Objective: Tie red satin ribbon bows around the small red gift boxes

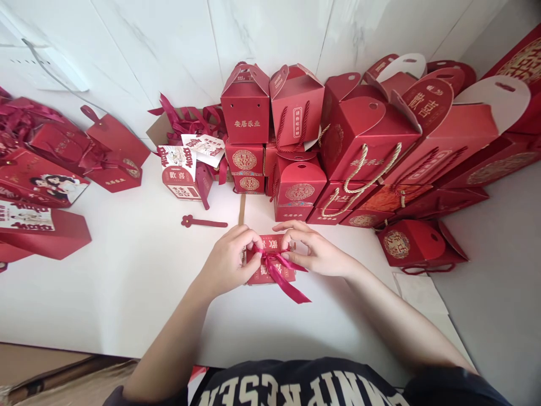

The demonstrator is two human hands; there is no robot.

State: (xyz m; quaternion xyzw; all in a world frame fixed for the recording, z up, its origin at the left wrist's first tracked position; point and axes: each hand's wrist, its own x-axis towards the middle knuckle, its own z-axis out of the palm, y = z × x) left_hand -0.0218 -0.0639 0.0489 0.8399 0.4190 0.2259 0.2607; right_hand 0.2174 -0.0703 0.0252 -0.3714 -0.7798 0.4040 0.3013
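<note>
A small red box (pixel 274 274) with gold characters lies on the white table (pixel 127 282) between my hands. Across its top runs a magenta ribbon (pixel 287 286), looped at the middle, with two loose tails trailing to the right and toward me. At the box's left side, my left hand (pixel 236 256) pinches the ribbon between thumb and index finger. From the right, my right hand (pixel 315 251) pinches another part of the ribbon by the knot, its other fingers partly raised.
Stacked red gift boxes (pixel 298 192) stand behind my hands and to the right. A carton of ribbons (pixel 158 128) sits behind a small box (pixel 186 183). A flower-ended strap (pixel 205 223) lies left of my hands. More red boxes (pixel 54 234) fill the far left.
</note>
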